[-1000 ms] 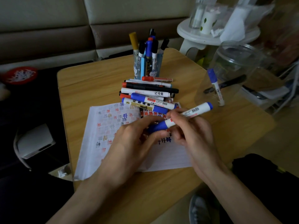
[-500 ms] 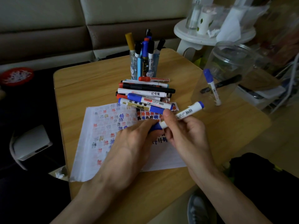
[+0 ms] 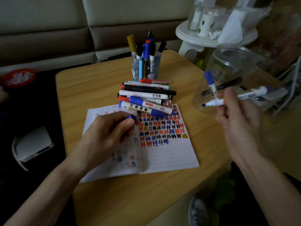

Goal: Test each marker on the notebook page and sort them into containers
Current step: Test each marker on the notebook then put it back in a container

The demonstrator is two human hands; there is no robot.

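Table [image 3: 97, 88]: light wood, sofa behind.
Marker [image 3: 250, 94]: blue, uncapped, centre right, pinched in the right hand [image 3: 236, 121], tip off the page.
Cap [image 3: 131, 117]: gripped by the left hand [image 3: 107, 131] over the notebook [image 3: 171, 154].
Done: rows of test marks; cup [image 3: 146, 69] holds several, jar [image 3: 241, 59] two.
Left: this marker's test, I judge, then the pile [image 3: 146, 98] mid-frame.

One notebook [image 3: 171, 155], one cup [image 3: 155, 70], one jar [image 3: 244, 62] (clear), two hands [image 3: 110, 131] [image 3: 236, 124].
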